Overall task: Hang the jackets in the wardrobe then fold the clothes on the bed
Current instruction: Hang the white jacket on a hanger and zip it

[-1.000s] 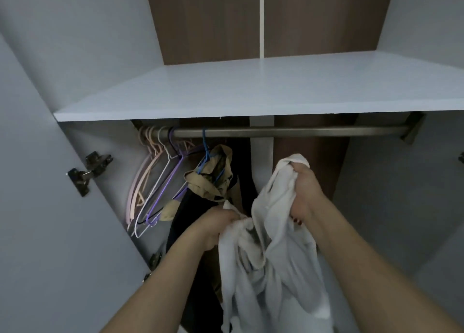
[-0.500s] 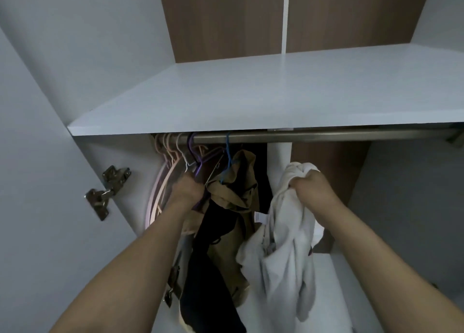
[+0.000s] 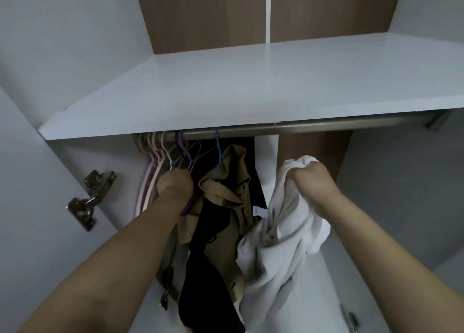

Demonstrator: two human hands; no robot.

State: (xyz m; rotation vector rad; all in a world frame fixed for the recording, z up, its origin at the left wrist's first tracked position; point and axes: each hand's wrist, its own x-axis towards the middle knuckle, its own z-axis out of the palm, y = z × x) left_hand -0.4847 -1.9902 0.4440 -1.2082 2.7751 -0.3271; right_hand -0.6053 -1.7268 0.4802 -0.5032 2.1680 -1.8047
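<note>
- Inside the wardrobe (image 3: 251, 86), a tan jacket (image 3: 226, 187) is already hanging from the rail (image 3: 313, 126) on a blue hanger (image 3: 218, 154).
- Left hand (image 3: 175, 187) is curling its fingers among the empty hangers (image 3: 160, 157), likely choosing one.
- Right hand (image 3: 313, 182) is gripping the bunched white jacket (image 3: 283, 232), not yet hung.
- Folding on the bed is probably still waiting; no bed is showing.

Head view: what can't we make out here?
- Left hand: the fingers are turned away among the empty hangers, so which hanger it grips is unclear.
- White garment in the right hand: bunched up, lower part cut off by the bottom edge; its type is unclear.
- Rail: the shelf hides the hanger hooks.
- Dark garment: too dark to identify.
</note>
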